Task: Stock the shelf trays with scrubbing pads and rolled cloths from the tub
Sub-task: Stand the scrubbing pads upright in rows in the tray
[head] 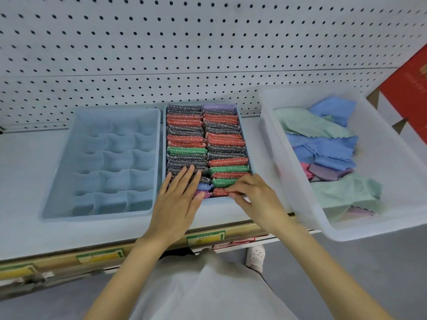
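Head view looks down on a white shelf (23, 192) backed by a white pegboard (161, 54) that fills the upper half of the frame. Green and yellow labels (205, 237) run along the shelf's front edge, with grey floor (358, 262) and a white shoe (255, 255) below it.

At centre left sits a blue divided tray (99, 215) with bare compartments. Just beside it, a second blue tray (164, 125) holds two packed columns of scrubbing pads (208, 139) in red, grey, green, purple and blue.

The left hand (178, 199) lies flat, fingers straight, on the near pads of the left column. The right hand (251, 195) pinches a red pad (219, 192) at the near end of the right column.

At right, the clear tub (288, 158) overhangs the shelf edge and holds loose cloths (323, 146), blue, green and purple. A red box (411, 93) stands at the upper right edge.
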`<state>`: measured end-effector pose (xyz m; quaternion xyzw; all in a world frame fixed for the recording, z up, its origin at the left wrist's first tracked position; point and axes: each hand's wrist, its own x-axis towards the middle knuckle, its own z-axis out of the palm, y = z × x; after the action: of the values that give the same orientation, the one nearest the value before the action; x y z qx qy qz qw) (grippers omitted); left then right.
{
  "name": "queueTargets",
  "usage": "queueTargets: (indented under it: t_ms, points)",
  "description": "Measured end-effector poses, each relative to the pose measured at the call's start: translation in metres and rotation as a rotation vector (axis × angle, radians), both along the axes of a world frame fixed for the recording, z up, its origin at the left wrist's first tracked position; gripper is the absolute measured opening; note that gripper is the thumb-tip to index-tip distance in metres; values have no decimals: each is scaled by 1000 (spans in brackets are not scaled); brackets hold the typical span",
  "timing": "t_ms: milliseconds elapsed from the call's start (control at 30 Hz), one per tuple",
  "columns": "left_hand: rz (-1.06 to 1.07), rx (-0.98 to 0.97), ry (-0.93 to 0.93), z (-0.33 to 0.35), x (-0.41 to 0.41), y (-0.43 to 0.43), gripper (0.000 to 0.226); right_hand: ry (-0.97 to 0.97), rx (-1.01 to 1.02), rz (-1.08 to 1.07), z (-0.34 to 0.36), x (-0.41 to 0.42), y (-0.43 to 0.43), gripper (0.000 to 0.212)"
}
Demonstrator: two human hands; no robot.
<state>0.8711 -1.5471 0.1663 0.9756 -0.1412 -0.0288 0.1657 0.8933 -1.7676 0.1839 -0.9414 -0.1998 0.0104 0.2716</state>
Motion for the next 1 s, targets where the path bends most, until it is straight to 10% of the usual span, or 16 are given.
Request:
queueTargets:
  t_ms: [200,300,533,1000]
  points:
    - [378,-491,-43,34,-1,23,51,-14,200,-212,5,14,0,27]
    - [629,-464,-208,31,6,73,48,43,132,-265,11,32,6,47]
    - [925,-174,92,9,18,180,64,246,13,-366,20,85,35,94]
    - [1068,-671,16,27,2,206,9,350,109,-325,13,110,30,98]
